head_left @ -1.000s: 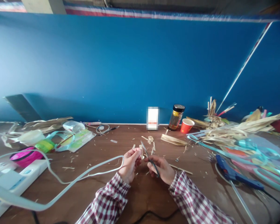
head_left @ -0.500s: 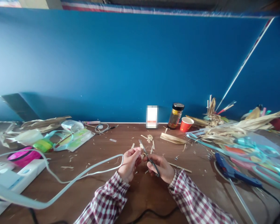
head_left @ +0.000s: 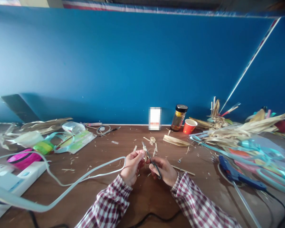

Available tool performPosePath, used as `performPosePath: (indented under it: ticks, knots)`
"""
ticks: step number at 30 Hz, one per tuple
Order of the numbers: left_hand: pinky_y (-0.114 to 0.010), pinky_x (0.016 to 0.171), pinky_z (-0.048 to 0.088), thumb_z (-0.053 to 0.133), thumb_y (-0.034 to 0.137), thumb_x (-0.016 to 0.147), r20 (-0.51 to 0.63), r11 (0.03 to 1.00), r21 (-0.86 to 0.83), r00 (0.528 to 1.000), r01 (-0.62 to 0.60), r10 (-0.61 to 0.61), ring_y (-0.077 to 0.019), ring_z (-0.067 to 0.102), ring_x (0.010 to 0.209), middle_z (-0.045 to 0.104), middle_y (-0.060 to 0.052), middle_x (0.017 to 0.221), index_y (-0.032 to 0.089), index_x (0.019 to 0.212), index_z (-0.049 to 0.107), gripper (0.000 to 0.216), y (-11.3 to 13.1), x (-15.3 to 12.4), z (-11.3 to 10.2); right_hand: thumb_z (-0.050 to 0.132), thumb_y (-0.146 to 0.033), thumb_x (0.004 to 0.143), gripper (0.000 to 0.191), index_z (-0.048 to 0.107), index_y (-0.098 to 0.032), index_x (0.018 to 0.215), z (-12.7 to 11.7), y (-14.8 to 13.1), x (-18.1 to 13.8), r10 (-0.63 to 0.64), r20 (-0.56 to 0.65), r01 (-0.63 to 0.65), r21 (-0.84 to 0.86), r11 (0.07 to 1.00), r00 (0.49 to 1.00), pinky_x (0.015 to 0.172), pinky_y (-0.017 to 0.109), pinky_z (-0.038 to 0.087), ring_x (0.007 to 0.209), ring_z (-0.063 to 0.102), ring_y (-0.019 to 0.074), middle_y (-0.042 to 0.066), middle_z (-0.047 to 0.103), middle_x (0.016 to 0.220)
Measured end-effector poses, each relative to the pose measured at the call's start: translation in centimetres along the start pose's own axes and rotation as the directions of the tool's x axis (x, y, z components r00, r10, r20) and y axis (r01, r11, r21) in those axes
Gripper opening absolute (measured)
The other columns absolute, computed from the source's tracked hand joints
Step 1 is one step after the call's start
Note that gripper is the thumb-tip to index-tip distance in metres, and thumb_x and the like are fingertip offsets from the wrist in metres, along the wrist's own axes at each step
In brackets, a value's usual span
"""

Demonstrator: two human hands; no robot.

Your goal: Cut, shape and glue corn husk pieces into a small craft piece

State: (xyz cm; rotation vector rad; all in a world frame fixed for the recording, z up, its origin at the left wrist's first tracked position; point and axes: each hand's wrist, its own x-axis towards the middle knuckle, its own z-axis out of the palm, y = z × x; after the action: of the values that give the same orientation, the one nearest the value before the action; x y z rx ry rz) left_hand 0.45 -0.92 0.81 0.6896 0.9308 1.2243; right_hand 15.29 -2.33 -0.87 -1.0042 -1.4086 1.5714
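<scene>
My right hand (head_left: 166, 171) is closed round the dark handles of a pair of scissors (head_left: 148, 154). Their blades point away from me, up and to the left, beside the fingertips of my left hand (head_left: 131, 165). That hand pinches a small pale strip of dried husk (head_left: 145, 156), mostly covered by the fingers and the blades. Whether the blades touch the strip I cannot tell. Just beyond the hands, several cut husk scraps (head_left: 152, 139) lie on the brown table (head_left: 104, 186).
A blue glue gun (head_left: 239, 175) lies at the right, near piled husks and ribbons (head_left: 232, 136). Behind stand a dark-lidded jar (head_left: 179, 117) and a red paper cup (head_left: 190, 127). A white cable (head_left: 85, 174) loops close to my left wrist from the power strip (head_left: 26, 182).
Both hands stay in nearly the same place, with the scissors still beside the left fingertips. The scissors' handles have shifted very slightly; nothing has been let go.
</scene>
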Motion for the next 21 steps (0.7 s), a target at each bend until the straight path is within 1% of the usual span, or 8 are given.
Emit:
performPosePath:
  ticks: [9, 15, 21]
  knots:
    - [-0.014, 0.045, 0.036, 0.079, 0.034, 0.058, -0.006, 1.000, -0.008, 1.000, 0.007, -0.007, -0.0028, 0.044, 0.047, 0.051, 0.005, 0.055, 0.013, 0.070, 0.062, 0.030, -0.17, 0.09, -0.05, 0.068, -0.053, 0.068, 0.045, 0.063, -0.016, 0.092, 0.13, 0.06, 0.06, 0.019, -0.044, -0.021, -0.028, 0.999, 0.999, 0.045, 0.022, 0.041, 0.045, 0.046, 0.0082, -0.005, 0.050, 0.054]
    - [-0.014, 0.045, 0.036, 0.078, 0.033, 0.059, -0.007, 1.000, -0.022, 1.000, 0.019, -0.019, -0.0027, 0.045, 0.047, 0.052, 0.005, 0.055, 0.013, 0.070, 0.063, 0.027, -0.10, 0.07, -0.04, 0.067, -0.050, 0.070, 0.040, 0.063, -0.017, 0.092, 0.03, 0.42, 0.14, 0.011, -0.049, -0.013, -0.047, 0.999, 0.999, 0.045, 0.022, 0.041, 0.046, 0.047, 0.0086, -0.005, 0.051, 0.054]
    - [-0.013, 0.045, 0.037, 0.079, 0.031, 0.059, -0.010, 0.998, -0.052, 1.000, 0.023, -0.024, -0.0025, 0.045, 0.048, 0.052, 0.005, 0.056, 0.013, 0.070, 0.063, 0.027, 0.05, 0.04, 0.06, 0.069, -0.049, 0.069, 0.040, 0.064, -0.015, 0.090, 0.22, -0.14, 0.01, 0.022, -0.071, -0.027, -0.058, 0.998, 0.997, 0.044, 0.021, 0.039, 0.043, 0.045, 0.0078, -0.005, 0.051, 0.052]
